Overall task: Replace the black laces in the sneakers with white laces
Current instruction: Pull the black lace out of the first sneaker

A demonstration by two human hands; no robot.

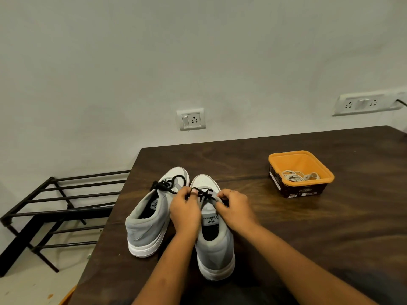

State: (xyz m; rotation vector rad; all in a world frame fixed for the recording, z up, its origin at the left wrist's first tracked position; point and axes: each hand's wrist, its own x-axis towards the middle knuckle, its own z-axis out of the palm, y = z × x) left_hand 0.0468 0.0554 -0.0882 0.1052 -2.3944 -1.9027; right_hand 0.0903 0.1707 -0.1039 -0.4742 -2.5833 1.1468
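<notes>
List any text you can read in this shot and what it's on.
"Velarro", with a logo: right sneaker tongue label.
Left sneaker tongue label: same style, too skewed and blurred to read.
Orange tub, print on its dark side: too small to read.

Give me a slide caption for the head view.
Left hand and right hand pinch the black lace on one grey sneaker; white laces wait in an orange tub.

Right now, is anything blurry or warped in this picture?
Head view: the left hand and right hand pinching the black lace look slightly soft; the wide lens tilts the socket strip and bows the table; lighting is soft, shadows faint.
</notes>
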